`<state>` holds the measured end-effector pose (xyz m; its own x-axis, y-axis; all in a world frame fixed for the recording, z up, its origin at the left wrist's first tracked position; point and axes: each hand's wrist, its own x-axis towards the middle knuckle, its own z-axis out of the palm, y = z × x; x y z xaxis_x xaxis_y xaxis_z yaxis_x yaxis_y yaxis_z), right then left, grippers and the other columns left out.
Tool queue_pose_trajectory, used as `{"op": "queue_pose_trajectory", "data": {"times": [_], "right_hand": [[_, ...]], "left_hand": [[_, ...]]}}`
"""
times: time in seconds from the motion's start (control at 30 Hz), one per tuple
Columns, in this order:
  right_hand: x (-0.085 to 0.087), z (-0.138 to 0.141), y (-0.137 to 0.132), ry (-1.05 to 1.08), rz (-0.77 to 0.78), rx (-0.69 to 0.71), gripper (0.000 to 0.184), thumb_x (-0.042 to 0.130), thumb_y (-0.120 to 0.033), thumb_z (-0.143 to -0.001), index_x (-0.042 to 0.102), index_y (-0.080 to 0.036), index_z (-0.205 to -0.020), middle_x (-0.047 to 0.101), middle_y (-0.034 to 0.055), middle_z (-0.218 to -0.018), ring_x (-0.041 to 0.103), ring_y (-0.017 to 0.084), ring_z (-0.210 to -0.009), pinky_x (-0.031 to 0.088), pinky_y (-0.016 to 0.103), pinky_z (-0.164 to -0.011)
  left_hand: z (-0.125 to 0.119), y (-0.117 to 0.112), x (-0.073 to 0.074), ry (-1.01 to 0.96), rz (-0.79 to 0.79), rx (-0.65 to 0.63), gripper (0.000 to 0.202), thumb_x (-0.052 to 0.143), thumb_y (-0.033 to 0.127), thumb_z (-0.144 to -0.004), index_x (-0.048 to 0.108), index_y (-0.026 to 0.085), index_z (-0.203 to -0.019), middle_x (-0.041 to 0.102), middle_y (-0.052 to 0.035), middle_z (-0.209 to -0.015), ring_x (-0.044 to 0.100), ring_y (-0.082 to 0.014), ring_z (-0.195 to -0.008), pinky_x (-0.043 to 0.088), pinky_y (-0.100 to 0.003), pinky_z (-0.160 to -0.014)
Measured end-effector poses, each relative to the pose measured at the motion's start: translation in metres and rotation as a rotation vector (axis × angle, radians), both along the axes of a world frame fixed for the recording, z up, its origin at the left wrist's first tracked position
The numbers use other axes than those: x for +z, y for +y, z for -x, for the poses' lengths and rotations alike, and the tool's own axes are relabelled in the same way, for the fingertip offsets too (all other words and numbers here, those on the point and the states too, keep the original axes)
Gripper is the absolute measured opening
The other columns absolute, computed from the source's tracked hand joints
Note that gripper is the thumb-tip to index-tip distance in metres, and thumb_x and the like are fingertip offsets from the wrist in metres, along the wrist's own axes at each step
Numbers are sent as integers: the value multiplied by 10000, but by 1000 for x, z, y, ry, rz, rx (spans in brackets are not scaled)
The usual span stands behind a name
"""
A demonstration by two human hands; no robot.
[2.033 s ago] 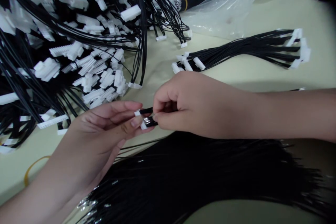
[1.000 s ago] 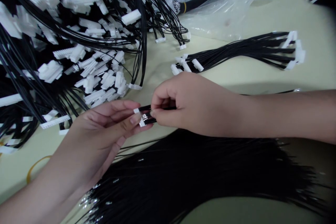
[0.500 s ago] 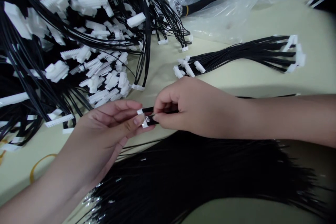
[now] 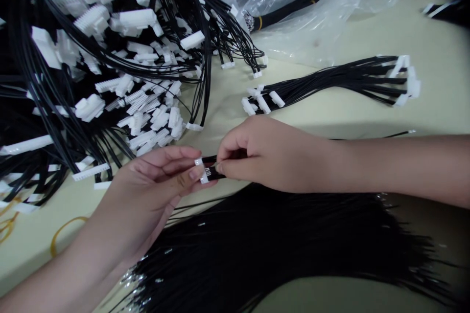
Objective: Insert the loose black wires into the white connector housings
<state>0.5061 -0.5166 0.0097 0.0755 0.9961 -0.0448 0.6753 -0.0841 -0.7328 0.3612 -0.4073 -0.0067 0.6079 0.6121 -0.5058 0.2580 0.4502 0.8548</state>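
Between the thumb and fingers of my left hand [image 4: 157, 181] is a small white connector [image 4: 200, 170] with black wires entering it. My right hand [image 4: 268, 154] pinches those black wires [image 4: 213, 172] just to the right of the connector. Shiny metal terminals show where some wires meet the white housing. Below both hands lies a thick spread of loose black wires [image 4: 275, 239], with bare metal tips at its ends. The fingertips of my right hand partly cover the wires they grip.
A large heap of black cables with white connectors [image 4: 134, 22] fills the upper left. A finished-looking cable bundle [image 4: 323, 78] lies beyond my right hand. Behind it are a clear plastic bag [image 4: 301, 39] and a tied wire bundle [image 4: 293, 7]. A yellow rubber band [image 4: 55, 239] lies at left.
The whole view has shifted slightly, so the heap sits a little lower and to the right. Both hands keep their grip at the connector, with the right fingers still close to it.
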Motion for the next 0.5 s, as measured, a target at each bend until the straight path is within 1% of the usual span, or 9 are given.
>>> {"op": "queue_pose_trajectory", "data": {"times": [0.2,0.37,0.5], "right_hand": [[3,0,-1,20,59,-15,217,507,-190,-792,652,-100,-658,464,-45,-474,331,12,-416,260,180,-432],[7,2,-3,55,76,-54,184,543,-212,-786,663,-102,-700,566,-30,-588,423,16,-495,308,173,-497],[1,4,-3,80,51,-89,158,562,-215,-761,671,-109,-716,584,-29,-594,446,24,-508,313,181,-510]], "left_hand": [[-2,-1,0,-21,5,-4,314,764,99,-460,629,129,-743,652,-15,-650,639,-93,-611,550,-126,-576],[0,2,-1,-23,23,-18,307,769,96,-481,640,136,-757,650,-5,-643,636,-82,-605,544,-116,-573],[1,3,-2,-37,8,-60,305,800,134,-494,665,168,-765,660,2,-679,638,-79,-621,543,-107,-580]]}}
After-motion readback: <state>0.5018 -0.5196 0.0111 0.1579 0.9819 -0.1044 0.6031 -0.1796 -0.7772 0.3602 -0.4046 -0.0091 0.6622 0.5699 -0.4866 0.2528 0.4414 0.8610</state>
